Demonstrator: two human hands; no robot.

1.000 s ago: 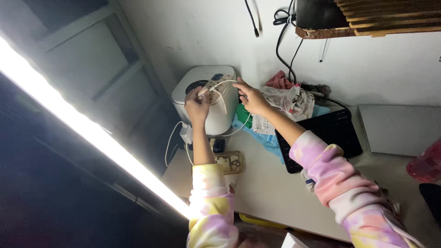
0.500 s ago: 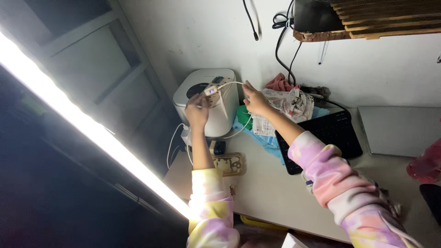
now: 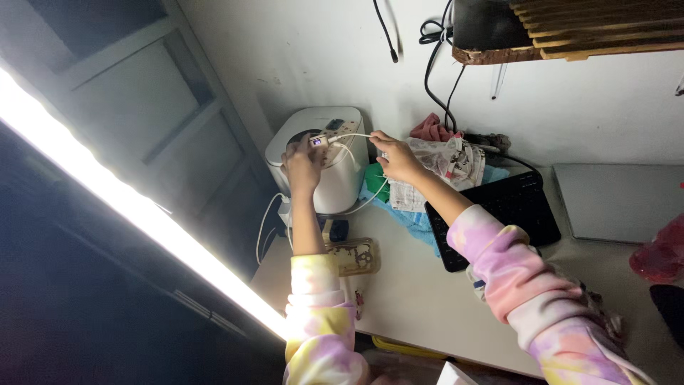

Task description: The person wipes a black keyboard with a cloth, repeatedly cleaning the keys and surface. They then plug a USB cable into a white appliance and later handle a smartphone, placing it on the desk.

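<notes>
A small pale device [image 3: 318, 141] with a tiny lit purple-blue window is held up above the white rounded appliance [image 3: 320, 171], gripped in the left hand [image 3: 304, 165]. From its end a thin white cable [image 3: 353, 135] runs across to the fingers of the right hand [image 3: 397, 158] — nearly level, slightly arched — then loops down over the appliance's front toward the surface [image 3: 420, 285], where it trails off beside the appliance's base.

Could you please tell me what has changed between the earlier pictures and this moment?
The left hand turned the small white plug-in device from face-up to edge-on, its little screen now lit. The right hand kept pinching the white cable, shifting slightly. The white rounded appliance, black keyboard and desk stayed put.
</notes>
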